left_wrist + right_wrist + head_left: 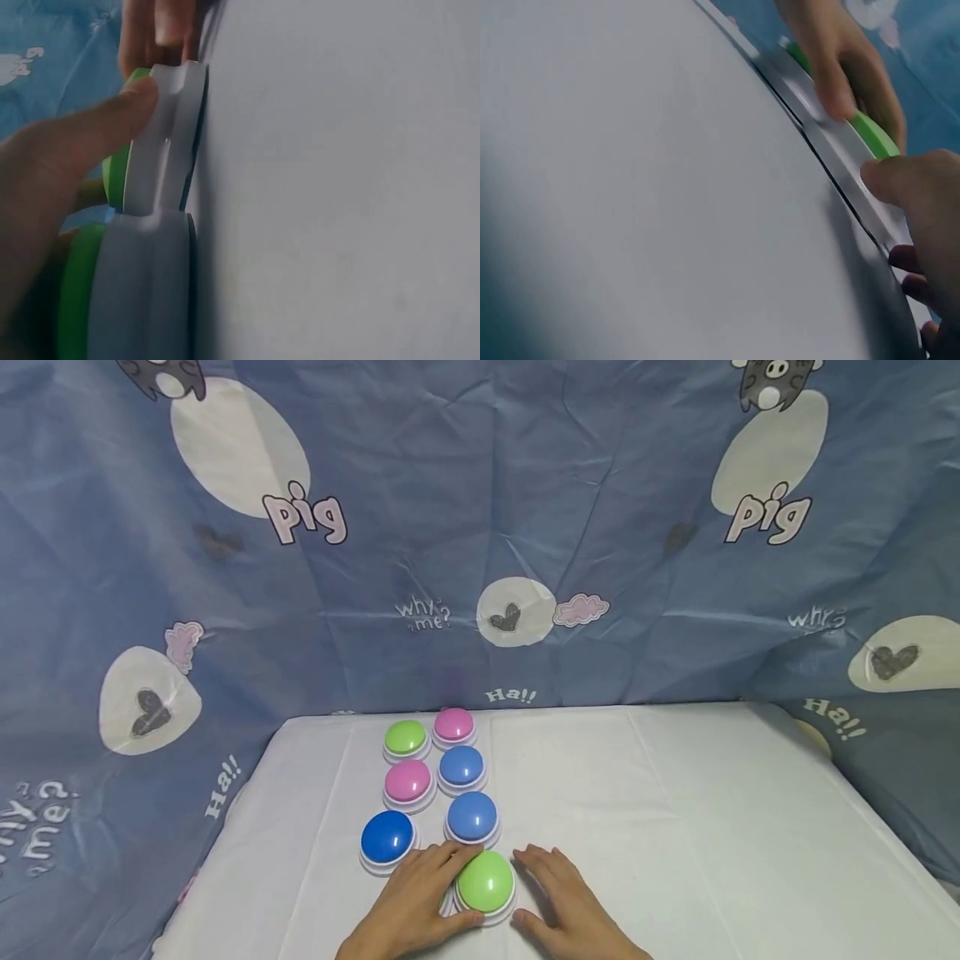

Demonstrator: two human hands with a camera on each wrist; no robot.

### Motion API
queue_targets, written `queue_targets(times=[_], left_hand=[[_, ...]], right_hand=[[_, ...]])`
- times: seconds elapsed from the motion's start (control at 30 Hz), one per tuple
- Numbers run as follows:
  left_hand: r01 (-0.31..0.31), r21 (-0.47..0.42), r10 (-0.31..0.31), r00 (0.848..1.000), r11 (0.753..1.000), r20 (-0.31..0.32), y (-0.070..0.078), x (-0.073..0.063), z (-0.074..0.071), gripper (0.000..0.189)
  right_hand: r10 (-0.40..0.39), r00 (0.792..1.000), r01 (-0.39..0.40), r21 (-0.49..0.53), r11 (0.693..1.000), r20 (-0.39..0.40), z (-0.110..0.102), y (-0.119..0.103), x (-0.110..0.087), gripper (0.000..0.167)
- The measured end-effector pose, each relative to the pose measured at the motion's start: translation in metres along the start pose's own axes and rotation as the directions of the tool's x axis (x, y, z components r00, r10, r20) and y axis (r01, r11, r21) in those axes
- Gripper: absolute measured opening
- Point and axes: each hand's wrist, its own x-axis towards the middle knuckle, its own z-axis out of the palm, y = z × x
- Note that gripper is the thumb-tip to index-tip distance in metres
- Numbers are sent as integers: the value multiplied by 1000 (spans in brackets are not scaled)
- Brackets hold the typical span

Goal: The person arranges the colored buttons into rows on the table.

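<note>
A light green push button (pixel 486 882) on a round white base lies nearest the person in the head view. My left hand (pixel 420 893) grips it from the left, thumb at its near edge and forefinger at its far edge. In the left wrist view the thumb (pixel 131 105) presses on the white base (pixel 154 157). A second green button (pixel 79 292) shows under that hand; in the head view it is mostly hidden. Right of the front button, my right hand (pixel 566 906) has its fingers loosely bent, with a small gap to the base in the head view.
Beyond the hands stand two columns of buttons: dark blue (pixel 387 837), pink (pixel 407 781) and green (pixel 405 737) on the left, two lighter blue (pixel 472 816) and a pink (pixel 453 724) on the right. White cloth (pixel 675 827) covers the table; a blue printed curtain (pixel 420 543) hangs behind.
</note>
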Motion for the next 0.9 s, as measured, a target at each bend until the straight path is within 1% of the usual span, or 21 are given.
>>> queue_targets(times=[0.1,0.23,0.3,0.4,0.53,0.67,0.9], left_hand=[[-5,5,5,999,1000,-46,-1,-1,4,78],[-9,21,11,995,1000,-103,-3,-2,7,80],[-7,37,12,992,999,-124,-3,-2,9,81],[-10,64,20,988,998,-155,-2,-4,12,82],[1,81,11,988,997,-154,0,-4,14,85],[15,75,-5,991,997,-134,1,-4,13,86],[14,56,-7,994,998,-114,3,-4,13,84]], right_hand=[[-49,998,48,-10,999,-35,8,-6,5,64],[-63,996,60,-35,998,-63,13,-9,9,65],[-76,994,72,-47,996,-77,14,-9,9,65],[-75,993,70,-52,996,-87,14,-9,9,64],[-83,991,78,-51,996,-108,15,-8,8,64],[-98,987,92,-51,994,-126,17,-6,7,63],[-96,986,92,-32,995,-136,18,-4,7,64]])
